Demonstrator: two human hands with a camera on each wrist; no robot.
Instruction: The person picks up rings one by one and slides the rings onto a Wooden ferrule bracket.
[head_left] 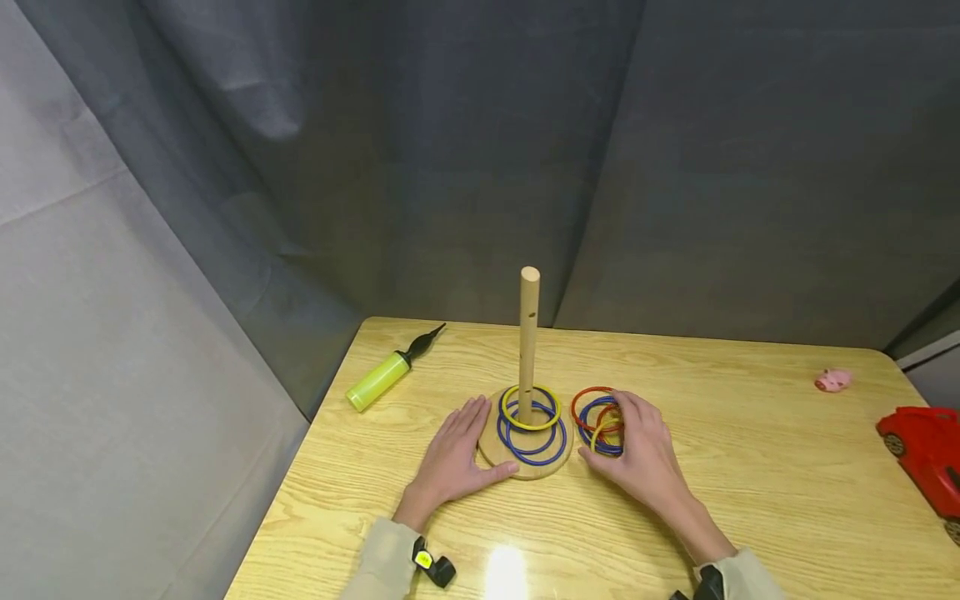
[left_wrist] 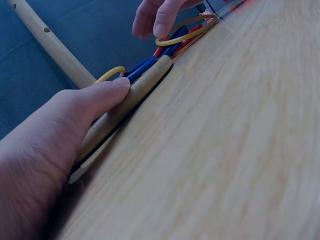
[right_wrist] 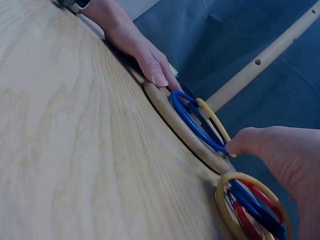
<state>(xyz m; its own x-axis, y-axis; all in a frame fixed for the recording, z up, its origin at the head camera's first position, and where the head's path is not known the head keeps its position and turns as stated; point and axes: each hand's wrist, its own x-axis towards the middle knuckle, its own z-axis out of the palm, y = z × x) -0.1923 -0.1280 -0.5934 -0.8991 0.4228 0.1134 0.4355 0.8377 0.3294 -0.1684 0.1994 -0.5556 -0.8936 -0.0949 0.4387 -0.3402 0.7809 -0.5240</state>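
A round wooden base (head_left: 491, 442) carries an upright wooden peg (head_left: 528, 350). Several blue rings (head_left: 543, 461) lie on it around the peg's foot, with a yellow ring (head_left: 557, 407) on top. My left hand (head_left: 457, 458) rests against the base's left side, fingers straight and thumb on the front rim. Right of the base lies a loose pile of red rings (head_left: 581, 396), blue rings (head_left: 587, 437) and a tilted yellow ring (head_left: 597, 433). Over that pile's right side reaches my right hand (head_left: 643, 454), thumb and fingers apart around it; some of its fingertips are hidden.
At the back left of the wooden table (head_left: 750, 500) lies a green hand pump (head_left: 378, 379) with a black nozzle. A pink pig toy (head_left: 832, 380) and a red toy car (head_left: 926, 458) are on the far right. Dark curtains (head_left: 450, 167) hang behind the table.
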